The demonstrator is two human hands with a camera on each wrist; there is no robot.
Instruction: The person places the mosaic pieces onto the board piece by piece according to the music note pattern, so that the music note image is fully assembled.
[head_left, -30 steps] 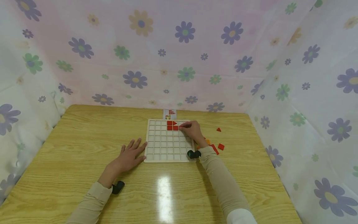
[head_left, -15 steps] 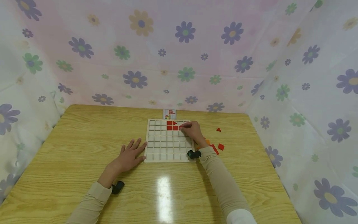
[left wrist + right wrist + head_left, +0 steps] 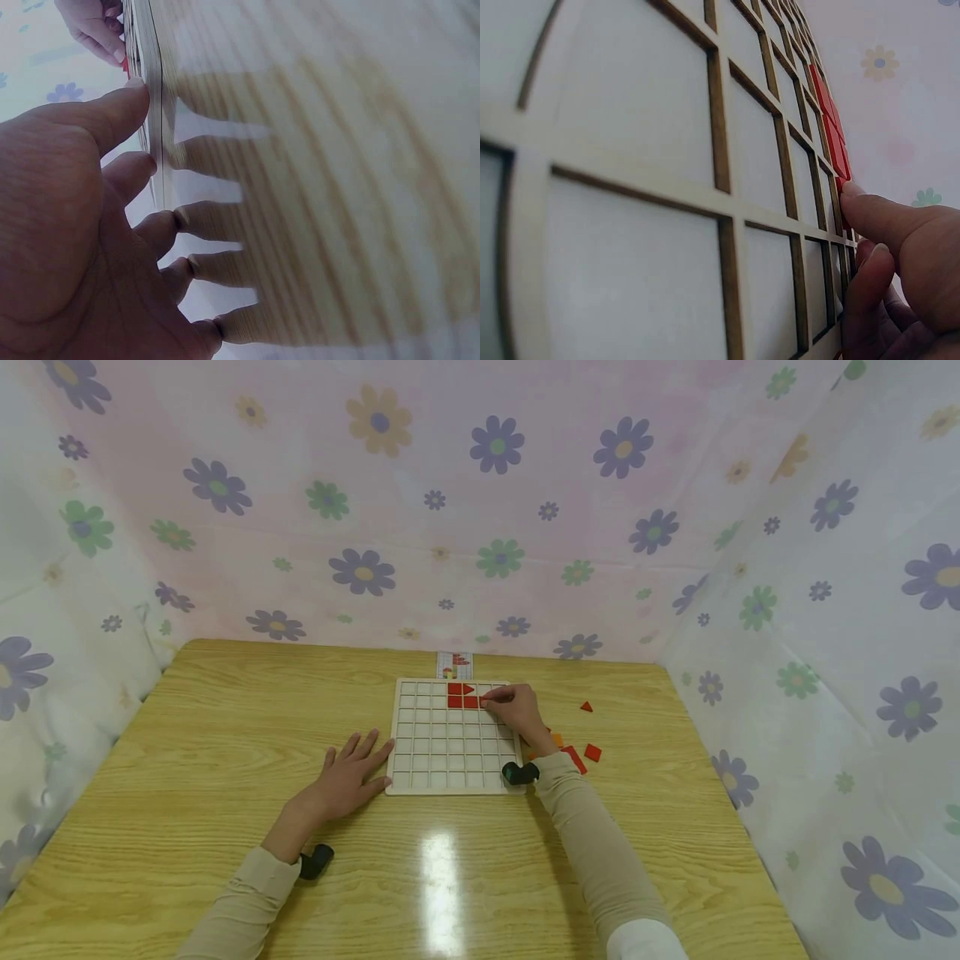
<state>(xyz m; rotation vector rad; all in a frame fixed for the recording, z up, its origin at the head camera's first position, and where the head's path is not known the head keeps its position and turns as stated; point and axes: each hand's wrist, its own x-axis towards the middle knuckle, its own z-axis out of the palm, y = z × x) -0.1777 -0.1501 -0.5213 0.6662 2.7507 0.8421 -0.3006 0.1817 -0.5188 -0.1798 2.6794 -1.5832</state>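
A pale wooden grid board (image 3: 435,747) lies on the table, with several red tiles (image 3: 456,696) set in cells near its far edge. At the right end of those tiles my right hand (image 3: 515,706) pinches a small red tile; its shape is mostly hidden by the fingers. In the right wrist view, the thumb of the right hand (image 3: 900,247) presses by a bit of red (image 3: 844,196) beside the placed tiles. My left hand (image 3: 341,785) rests on the table, fingers spread, thumb and index fingertip at the board's left edge.
A printed card (image 3: 454,666) with a red figure lies behind the board. Right of the board lie a red triangle (image 3: 587,707), a red square (image 3: 593,752), a long red piece (image 3: 576,761) and an orange piece (image 3: 557,740), partly behind the right wrist. Flowered cloth surrounds the table.
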